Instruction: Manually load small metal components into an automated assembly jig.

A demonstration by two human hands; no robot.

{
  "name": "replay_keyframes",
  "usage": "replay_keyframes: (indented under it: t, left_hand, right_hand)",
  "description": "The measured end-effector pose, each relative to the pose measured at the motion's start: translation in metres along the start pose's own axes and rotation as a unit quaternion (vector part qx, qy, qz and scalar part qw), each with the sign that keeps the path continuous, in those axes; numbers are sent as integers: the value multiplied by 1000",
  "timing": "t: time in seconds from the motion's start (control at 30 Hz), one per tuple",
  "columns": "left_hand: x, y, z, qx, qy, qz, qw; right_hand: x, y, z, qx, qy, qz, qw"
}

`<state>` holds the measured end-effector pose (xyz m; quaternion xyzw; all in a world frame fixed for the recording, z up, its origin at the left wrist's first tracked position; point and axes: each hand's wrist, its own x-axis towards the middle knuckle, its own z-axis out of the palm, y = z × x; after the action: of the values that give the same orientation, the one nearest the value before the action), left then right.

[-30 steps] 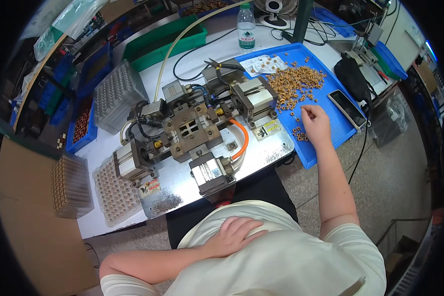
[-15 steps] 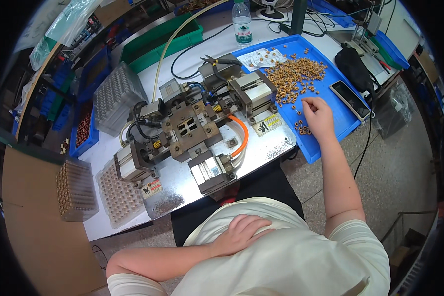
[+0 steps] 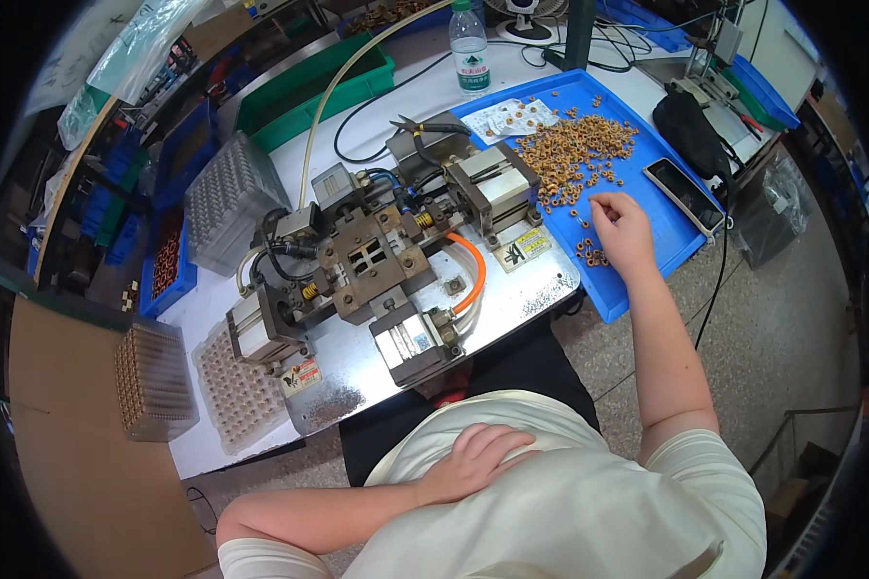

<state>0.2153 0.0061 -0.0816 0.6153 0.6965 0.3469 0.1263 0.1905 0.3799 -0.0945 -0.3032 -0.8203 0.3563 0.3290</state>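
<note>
My right hand (image 3: pixel 623 230) hovers over the near part of a blue tray (image 3: pixel 603 297), its fingers curled in a pinch. Whatever may be between the fingertips is too small to make out. Small copper-coloured rings (image 3: pixel 574 150) lie heaped in the tray's far part, and a few loose rings (image 3: pixel 590 254) are beside the hand. My left hand (image 3: pixel 473 461) rests flat on my shirt, fingers stretched out, holding nothing. Between the tray and the left side of the bench stands a metal clamping fixture (image 3: pixel 377 256) with several cylinder blocks around a slotted centre.
A phone (image 3: pixel 684 196) and a white paper (image 3: pixel 507 118) lie in the tray. Pliers (image 3: pixel 425 127) rest on the fixture's far side. Behind stand a water bottle (image 3: pixel 469 58) and a green bin (image 3: pixel 319 96). Clear plastic part trays (image 3: pixel 237 391) sit at the left.
The whole view has shifted slightly. My right hand stays pinched over the tray, and my left hand still rests on my shirt.
</note>
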Motion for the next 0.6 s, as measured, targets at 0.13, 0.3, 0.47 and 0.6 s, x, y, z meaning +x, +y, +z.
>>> replay_keyframes:
  t: [0.13, 0.3, 0.47, 0.6]
  left_hand:
    - [-1, 0, -2, 3, 1, -1, 1000]
    - [2, 0, -2, -2, 2, -8, 1000]
    - [2, 2, 1, -28, -1, -22, 999]
    - [0, 5, 0, -33, -17, -57, 998]
  right_hand:
    - [0, 0, 1, 5, -1, 4, 1000]
    - [2, 1, 1, 5, -8, 3, 1000]
    - [4, 4, -5, -12, -6, -1, 1000]
    - [1, 8, -3, -34, 7, -11, 999]
